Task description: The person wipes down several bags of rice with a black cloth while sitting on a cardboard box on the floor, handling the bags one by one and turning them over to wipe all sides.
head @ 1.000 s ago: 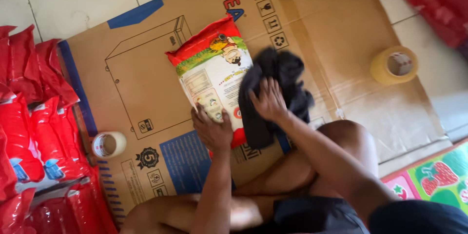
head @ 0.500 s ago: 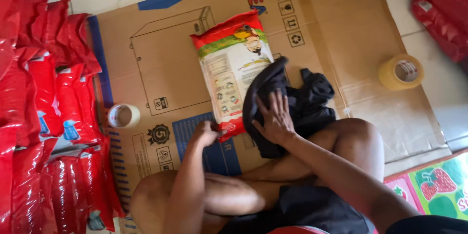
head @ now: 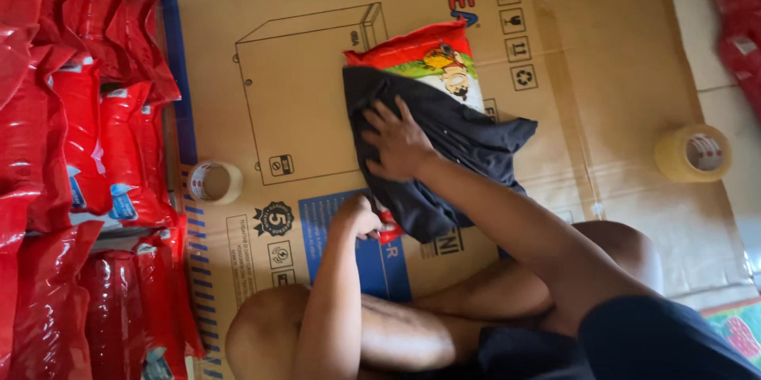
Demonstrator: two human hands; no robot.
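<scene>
- Head view: your right hand point(head: 400, 142) lay flat, fingers spread open, pressing on the dark plastic bag point(head: 432, 150), which was draped over the red, white and green printed packet point(head: 432, 55).
- The packet lay on the flattened cardboard sheet point(head: 301, 110); only its upper end showed beyond the bag, so you could not tell whether it sat inside the bag or merely under it.
- Your left hand point(head: 361, 217) was curled closed, pinching the bag's lower edge where a red corner of the packet peeked out.
- A white tape roll point(head: 216, 182) stood on the cardboard, well left of the bag; a yellowish tape roll point(head: 695, 152) sat far right.
- Red sealed packages point(head: 87, 158) were stacked along the left edge.
</scene>
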